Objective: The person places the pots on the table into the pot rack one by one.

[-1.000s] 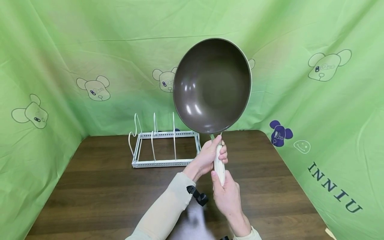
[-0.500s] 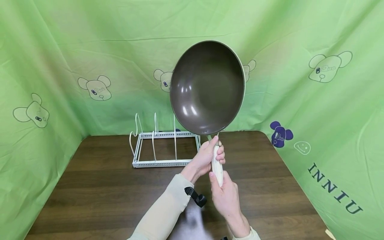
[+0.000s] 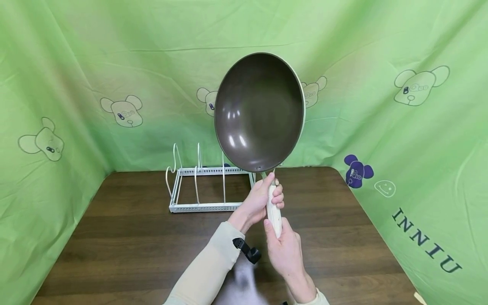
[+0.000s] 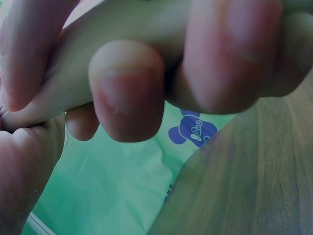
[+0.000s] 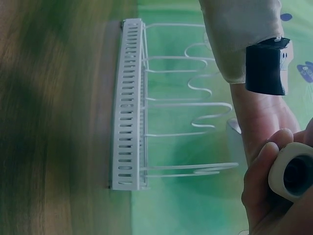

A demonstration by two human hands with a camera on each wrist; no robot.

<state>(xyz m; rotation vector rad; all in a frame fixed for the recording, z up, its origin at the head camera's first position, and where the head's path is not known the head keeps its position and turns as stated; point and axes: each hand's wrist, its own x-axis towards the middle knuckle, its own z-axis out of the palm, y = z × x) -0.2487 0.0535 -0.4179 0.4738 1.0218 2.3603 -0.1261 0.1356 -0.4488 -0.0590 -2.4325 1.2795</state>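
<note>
A deep frying pan (image 3: 261, 110) with a dark brown inside is held up over the table, its inside toward me and its pale handle (image 3: 273, 214) pointing down. My left hand (image 3: 260, 199) grips the upper handle close below the pan, thumb along it. Lower down, my right hand (image 3: 285, 252) wraps the handle's end. Curled fingers (image 4: 128, 98) cross the handle in the left wrist view. The right wrist view shows the handle's hollow end (image 5: 279, 171) inside the right hand. Left of the hands stands a white wire rack (image 3: 206, 207), its right part overlapped by pan and left hand.
The rack has several upright wire loops (image 3: 196, 186) along its frame. Under everything lies a dark wooden table (image 3: 126, 254). Green printed curtains (image 3: 126, 63) hang behind it and along both sides. A black strap (image 3: 247, 250) circles the left wrist.
The pan and both hands have drifted left, bringing the pan closer over the rack. It has turned slightly, so more of its pale right outer side shows. Both grips stay the same.
</note>
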